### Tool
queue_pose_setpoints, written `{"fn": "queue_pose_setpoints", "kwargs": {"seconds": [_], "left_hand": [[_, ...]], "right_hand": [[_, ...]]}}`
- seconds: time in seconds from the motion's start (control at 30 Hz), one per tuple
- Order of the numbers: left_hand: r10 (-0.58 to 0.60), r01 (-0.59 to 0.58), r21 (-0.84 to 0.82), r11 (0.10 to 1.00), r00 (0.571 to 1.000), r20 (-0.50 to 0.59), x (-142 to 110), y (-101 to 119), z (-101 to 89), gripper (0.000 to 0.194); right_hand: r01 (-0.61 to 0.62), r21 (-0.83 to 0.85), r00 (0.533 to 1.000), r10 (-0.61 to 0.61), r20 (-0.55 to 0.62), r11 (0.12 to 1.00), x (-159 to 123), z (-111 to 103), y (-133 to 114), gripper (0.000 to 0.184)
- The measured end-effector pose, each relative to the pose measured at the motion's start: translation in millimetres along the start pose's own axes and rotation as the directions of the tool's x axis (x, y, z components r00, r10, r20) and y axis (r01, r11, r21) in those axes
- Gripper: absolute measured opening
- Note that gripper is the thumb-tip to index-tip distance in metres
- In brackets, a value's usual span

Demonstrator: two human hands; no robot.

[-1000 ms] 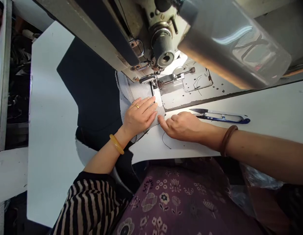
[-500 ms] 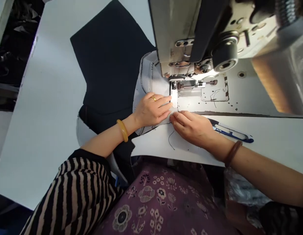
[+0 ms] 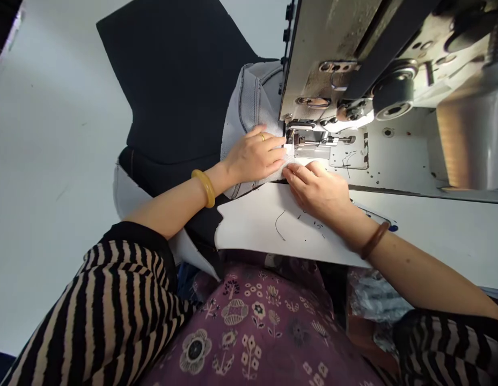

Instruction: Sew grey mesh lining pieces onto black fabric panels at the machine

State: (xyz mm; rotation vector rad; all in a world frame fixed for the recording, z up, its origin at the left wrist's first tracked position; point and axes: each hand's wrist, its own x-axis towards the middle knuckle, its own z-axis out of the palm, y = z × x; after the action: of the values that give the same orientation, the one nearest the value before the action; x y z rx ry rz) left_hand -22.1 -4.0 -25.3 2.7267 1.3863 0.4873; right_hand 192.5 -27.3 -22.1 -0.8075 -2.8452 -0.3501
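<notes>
My left hand (image 3: 255,155) lies flat with fingers stretched out on a light grey mesh-like fabric piece (image 3: 251,102) with dark stitched seams. Its fingertips are close beside the presser foot (image 3: 290,137) of a sewing machine (image 3: 313,59). Thumb and fingers of my right hand (image 3: 319,190) pinch the near edge of the same grey fabric, just in front of the foot. A large black fabric panel (image 3: 172,80) spreads to the left, partly under my left forearm. The needle itself is too small to make out.
Blue-handled thread snips (image 3: 375,215) lie partly hidden behind my right wrist. A loose dark thread (image 3: 277,225) and small scraps rest on the white table (image 3: 51,161). Crumpled clear plastic (image 3: 378,297) is below the table edge at right.
Both hands have moved slightly forward with the grey fabric, closer to the presser foot. The camera view has shifted, and my right wrist now covers more of the snips.
</notes>
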Motion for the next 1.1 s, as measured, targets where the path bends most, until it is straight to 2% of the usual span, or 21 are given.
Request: {"fn": "queue_pose_setpoints", "kwargs": {"seconds": [0.07, 0.17, 0.23, 0.3, 0.37, 0.43, 0.57, 0.7, 0.93, 1.1], "left_hand": [[0.011, -0.013, 0.047, 0.999, 0.999, 0.041, 6.2, -2.4, -3.2, 0.027], [0.036, -0.062, 0.134, 0.989, 0.982, 0.186, 12.9, -1.0, -10.4, 0.031], [0.034, -0.079, 0.151, 0.985, 0.960, 0.279, 12.1, 3.0, -15.4, 0.036], [0.051, -0.101, 0.142, 0.985, 0.946, 0.320, 5.6, 8.3, -20.4, 0.038], [0.096, -0.137, 0.118, 0.983, 0.950, 0.298, -4.8, 13.4, -24.8, 0.033], [0.145, -0.171, 0.081, 0.982, 0.956, 0.256, -15.6, 16.9, -27.0, 0.041], [0.118, -0.122, 0.005, 0.993, 0.971, 0.209, -26.8, 17.5, -21.9, 0.042], [0.094, -0.082, -0.078, 0.994, 0.982, 0.162, -26.9, 15.2, -12.8, 0.043], [0.137, -0.123, -0.109, 0.986, 0.981, 0.134, -26.0, 12.4, -11.8, 0.042], [0.155, -0.145, -0.093, 0.985, 0.981, 0.115, -23.2, 7.0, -10.5, 0.042]], "right_hand": [[-0.023, 0.024, 0.999, 0.022, 0.029, 0.999, 1.1, -1.2, -0.8, 0.036], [-0.082, 0.078, 0.992, 0.074, 0.097, 0.994, 0.5, -1.7, -3.5, 0.038], [-0.129, 0.104, 0.982, 0.112, 0.150, 0.986, -0.6, -2.9, -5.5, 0.039], [-0.158, 0.132, 0.971, 0.129, 0.203, 0.979, -1.1, -5.4, -7.2, 0.041], [-0.172, 0.160, 0.961, 0.129, 0.246, 0.972, -0.4, -8.8, -8.3, 0.041], [-0.191, 0.174, 0.949, 0.136, 0.285, 0.966, 1.0, -11.9, -9.0, 0.042], [-0.241, 0.184, 0.924, 0.167, 0.343, 0.953, 3.0, -13.2, -9.5, 0.046], [-0.285, 0.186, 0.923, 0.217, 0.317, 0.940, 2.7, -10.3, -9.6, 0.047], [-0.334, 0.148, 0.893, 0.262, 0.366, 0.931, 7.4, -12.4, -9.0, 0.048], [-0.333, 0.120, 0.900, 0.277, 0.335, 0.935, 10.1, -11.9, -7.5, 0.045]]}}
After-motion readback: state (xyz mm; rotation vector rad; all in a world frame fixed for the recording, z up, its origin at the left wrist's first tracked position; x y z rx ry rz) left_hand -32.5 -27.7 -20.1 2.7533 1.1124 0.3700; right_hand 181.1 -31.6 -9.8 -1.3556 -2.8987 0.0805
